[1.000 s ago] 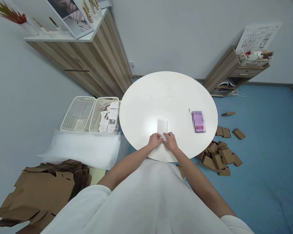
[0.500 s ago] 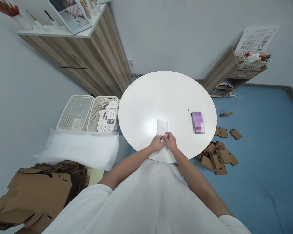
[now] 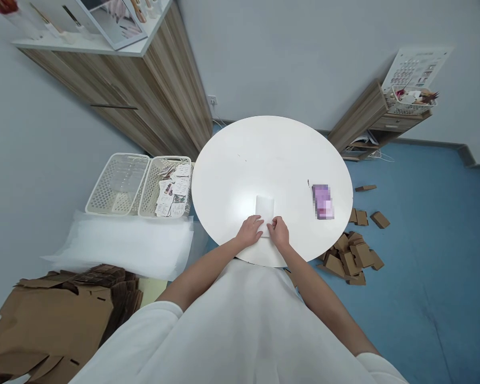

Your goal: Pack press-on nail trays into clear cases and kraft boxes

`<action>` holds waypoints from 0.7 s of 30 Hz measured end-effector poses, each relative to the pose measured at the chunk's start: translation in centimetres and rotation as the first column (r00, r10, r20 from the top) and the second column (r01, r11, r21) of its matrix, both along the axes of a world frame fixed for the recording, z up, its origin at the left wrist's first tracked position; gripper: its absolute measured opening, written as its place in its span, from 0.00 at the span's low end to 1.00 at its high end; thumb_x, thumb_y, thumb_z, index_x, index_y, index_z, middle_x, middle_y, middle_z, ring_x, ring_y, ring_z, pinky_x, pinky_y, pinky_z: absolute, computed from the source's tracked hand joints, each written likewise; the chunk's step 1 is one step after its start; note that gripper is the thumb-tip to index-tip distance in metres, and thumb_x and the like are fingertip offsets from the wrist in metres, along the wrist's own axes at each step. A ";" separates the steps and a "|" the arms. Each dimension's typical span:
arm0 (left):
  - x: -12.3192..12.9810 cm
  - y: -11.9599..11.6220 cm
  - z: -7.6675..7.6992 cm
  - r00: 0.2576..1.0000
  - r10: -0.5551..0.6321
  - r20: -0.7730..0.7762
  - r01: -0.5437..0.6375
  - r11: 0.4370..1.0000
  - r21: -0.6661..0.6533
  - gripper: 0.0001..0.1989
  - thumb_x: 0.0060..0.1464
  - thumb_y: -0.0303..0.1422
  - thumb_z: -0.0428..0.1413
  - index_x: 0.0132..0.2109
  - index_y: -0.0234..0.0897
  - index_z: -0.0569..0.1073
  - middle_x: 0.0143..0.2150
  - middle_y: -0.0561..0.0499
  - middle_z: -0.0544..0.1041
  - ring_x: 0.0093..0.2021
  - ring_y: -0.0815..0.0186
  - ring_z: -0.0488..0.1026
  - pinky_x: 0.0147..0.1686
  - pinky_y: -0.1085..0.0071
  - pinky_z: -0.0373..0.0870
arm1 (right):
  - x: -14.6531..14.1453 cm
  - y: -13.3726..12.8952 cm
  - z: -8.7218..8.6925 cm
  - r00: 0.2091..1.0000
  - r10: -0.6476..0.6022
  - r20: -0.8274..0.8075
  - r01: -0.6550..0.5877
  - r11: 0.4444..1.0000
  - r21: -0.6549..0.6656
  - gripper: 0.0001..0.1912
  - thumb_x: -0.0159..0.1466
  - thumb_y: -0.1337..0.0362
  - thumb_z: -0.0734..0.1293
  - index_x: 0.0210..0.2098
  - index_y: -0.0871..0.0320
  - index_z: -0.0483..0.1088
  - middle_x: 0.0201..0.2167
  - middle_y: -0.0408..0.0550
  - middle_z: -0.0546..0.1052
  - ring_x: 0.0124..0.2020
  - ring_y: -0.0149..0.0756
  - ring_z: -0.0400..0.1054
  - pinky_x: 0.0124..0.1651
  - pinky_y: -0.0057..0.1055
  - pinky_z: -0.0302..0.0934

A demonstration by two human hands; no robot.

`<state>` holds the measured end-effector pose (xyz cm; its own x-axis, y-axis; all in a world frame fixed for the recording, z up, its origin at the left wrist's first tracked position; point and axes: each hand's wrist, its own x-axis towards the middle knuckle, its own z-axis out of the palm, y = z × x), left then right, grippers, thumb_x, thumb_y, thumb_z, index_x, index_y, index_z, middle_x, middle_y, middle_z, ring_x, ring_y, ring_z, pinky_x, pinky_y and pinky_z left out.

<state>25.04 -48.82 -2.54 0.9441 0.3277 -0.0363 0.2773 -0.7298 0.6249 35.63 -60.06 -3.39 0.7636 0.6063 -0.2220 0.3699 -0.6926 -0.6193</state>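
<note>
Carefully, a person in white works over a thin white translucent packet [image 3: 265, 208] lying flat near the close edge of a round white tabletop [image 3: 272, 154], its lower part between the two hands. The left hand [image 3: 249, 230] lies open, its fingers reaching over the packet's left side; the right hand [image 3: 279, 231] curls at the lower right edge, thumb towards the packet, though whether it pinches the film cannot be told. The step in hand looks like smoothing or squaring the packet; the next move seems to call for light, steady pressure from the left fingers and a neat hold on the right edge. A purple, pixel-blurred item [image 3: 323, 201] sits well apart to the right.
</note>
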 end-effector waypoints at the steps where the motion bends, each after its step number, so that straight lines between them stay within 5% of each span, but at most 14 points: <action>1: 0.1 0.2 -0.1 0.999 -0.048 -0.018 0.049 0.998 0.026 0.19 0.48 0.29 0.51 0.49 0.37 0.64 0.54 0.44 0.62 0.55 0.57 0.57 0.51 0.59 0.58 | 0.1 -0.2 0.0 0.996 0.044 0.072 -0.043 0.999 -0.009 0.10 0.57 0.62 0.57 0.38 0.57 0.62 0.35 0.50 0.70 0.36 0.39 0.65 0.33 0.35 0.61; 4: 0.1 0.4 -0.2 0.989 -0.135 -0.052 0.139 0.987 0.085 0.20 0.48 0.29 0.51 0.50 0.37 0.64 0.57 0.43 0.60 0.58 0.56 0.54 0.53 0.59 0.55 | 0.4 -1.0 0.0 0.930 0.281 0.238 -0.284 0.959 -0.022 0.10 0.59 0.66 0.55 0.37 0.58 0.65 0.46 0.55 0.66 0.49 0.44 0.60 0.44 0.41 0.59; 9: -0.1 1.3 -0.2 0.961 -0.262 -0.089 0.272 0.955 0.118 0.30 0.45 0.39 0.55 0.55 0.35 0.59 0.60 0.41 0.56 0.61 0.54 0.48 0.55 0.57 0.51 | 1.6 -2.8 0.2 0.739 0.622 0.259 -0.640 0.768 -0.022 0.23 0.56 0.61 0.61 0.50 0.62 0.57 0.58 0.58 0.54 0.59 0.47 0.47 0.56 0.45 0.51; 11: 0.0 1.7 -0.1 0.942 -0.313 -0.119 0.327 0.937 0.120 0.35 0.40 0.40 0.58 0.55 0.35 0.57 0.60 0.41 0.55 0.60 0.52 0.48 0.54 0.58 0.52 | 2.1 -2.9 0.3 0.706 0.672 0.224 -0.679 0.732 -0.053 0.30 0.53 0.59 0.65 0.52 0.62 0.55 0.60 0.59 0.51 0.59 0.48 0.48 0.55 0.45 0.51; 16: 0.4 2.0 0.5 0.941 -0.312 -0.132 0.325 0.941 0.095 0.31 0.38 0.31 0.57 0.53 0.35 0.59 0.58 0.40 0.58 0.57 0.53 0.54 0.51 0.61 0.56 | 2.2 -1.9 1.0 0.730 0.670 0.134 -0.664 0.742 -0.092 0.27 0.53 0.65 0.64 0.52 0.60 0.56 0.56 0.59 0.57 0.53 0.48 0.56 0.50 0.45 0.56; 21: -0.9 1.2 1.4 0.950 -0.305 -0.062 0.298 0.949 -0.102 0.34 0.34 0.29 0.58 0.53 0.38 0.60 0.51 0.43 0.65 0.52 0.52 0.61 0.51 0.61 0.57 | 0.9 -2.8 2.0 0.739 0.673 0.026 -0.674 0.739 0.016 0.35 0.53 0.62 0.64 0.58 0.59 0.49 0.54 0.57 0.59 0.53 0.49 0.56 0.51 0.47 0.55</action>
